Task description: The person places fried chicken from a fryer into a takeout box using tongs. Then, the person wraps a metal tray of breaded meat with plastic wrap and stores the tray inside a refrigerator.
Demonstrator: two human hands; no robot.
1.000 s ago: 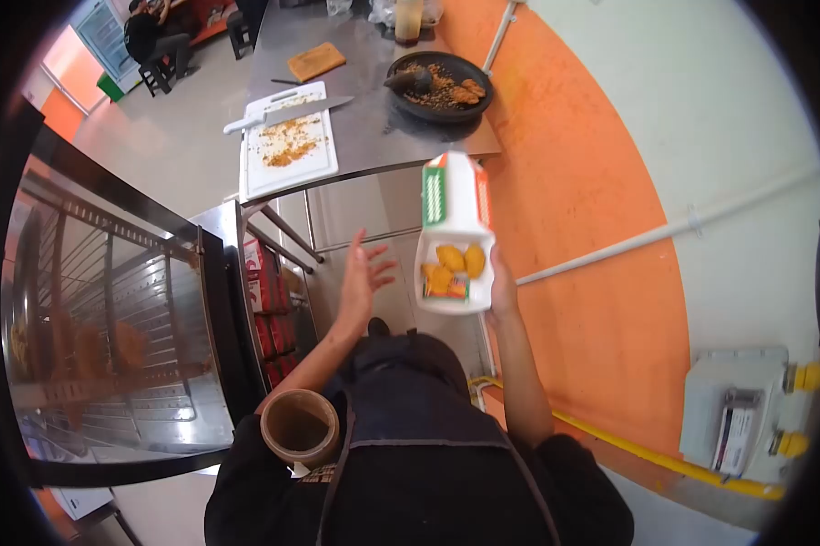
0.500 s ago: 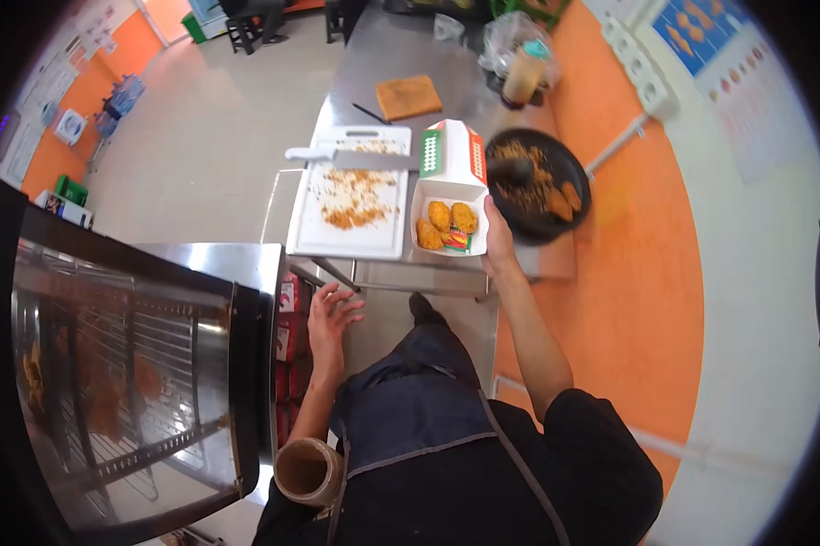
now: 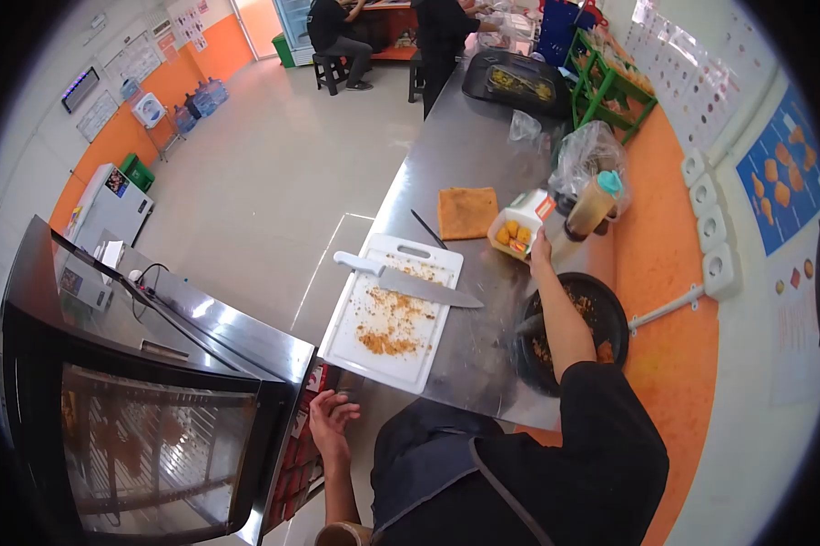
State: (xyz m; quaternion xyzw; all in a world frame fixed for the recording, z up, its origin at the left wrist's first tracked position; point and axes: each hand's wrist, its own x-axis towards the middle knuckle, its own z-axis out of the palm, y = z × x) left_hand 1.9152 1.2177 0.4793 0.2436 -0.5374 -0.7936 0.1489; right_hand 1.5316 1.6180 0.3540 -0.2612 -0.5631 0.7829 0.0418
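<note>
Food box (image 3: pixel 517 227): open white carton with orange-and-green lid, holding several fried pieces, positioned over the far part of the steel counter (image 3: pixel 469 155), at 1 o'clock from the cutting board. The right hand (image 3: pixel 542 247) is clamped on the box's near edge, arm extended forward. The warming cabinet (image 3: pixel 146 400) with glass front occupies the 8 o'clock region. The white cutting board (image 3: pixel 392 314) lies on the counter's near end, scattered with crumbs; a knife (image 3: pixel 408 282) rests across it. A black stone mortar (image 3: pixel 592 318) sits at 3 o'clock from the board, partly hidden by the arm. The left hand (image 3: pixel 330 420), fingers loosely curled and holding nothing, hangs beside the cabinet's corner.
</note>
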